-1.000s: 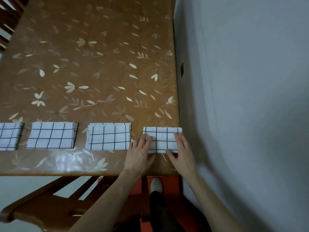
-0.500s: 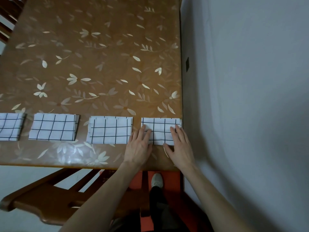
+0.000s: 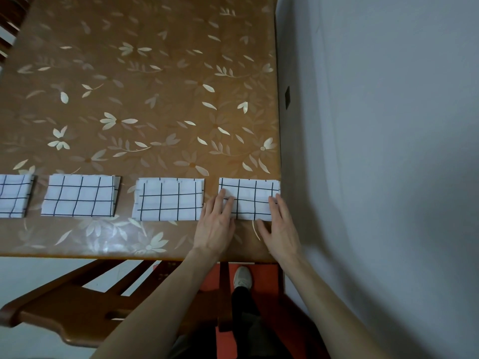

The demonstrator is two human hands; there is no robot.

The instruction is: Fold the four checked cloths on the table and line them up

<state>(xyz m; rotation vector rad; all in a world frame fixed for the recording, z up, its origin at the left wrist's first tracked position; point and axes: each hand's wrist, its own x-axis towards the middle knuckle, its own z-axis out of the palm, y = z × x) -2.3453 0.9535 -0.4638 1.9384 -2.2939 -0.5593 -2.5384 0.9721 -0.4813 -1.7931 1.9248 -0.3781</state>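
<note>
Several folded white cloths with black checks lie in a row near the table's front edge. The rightmost cloth [image 3: 250,196] sits against the table's right edge by the wall. My left hand [image 3: 216,224] lies flat with straight fingertips on that cloth's left end. My right hand [image 3: 278,224] lies flat with its fingertips on the right end. To the left lie a second cloth [image 3: 168,199], a third cloth [image 3: 79,195] and a fourth cloth [image 3: 14,195], the last cut off by the frame's left edge.
The table [image 3: 145,99] wears a brown cover with pale leaf print. A grey wall [image 3: 375,151] runs along its right side. A wooden chair [image 3: 77,304] stands below the front edge, and my shoe [image 3: 242,277] rests on a red floor.
Both hands slid a little toward me along the rightmost cloth, staying flat on it. The cloth row holds its place on the table.
</note>
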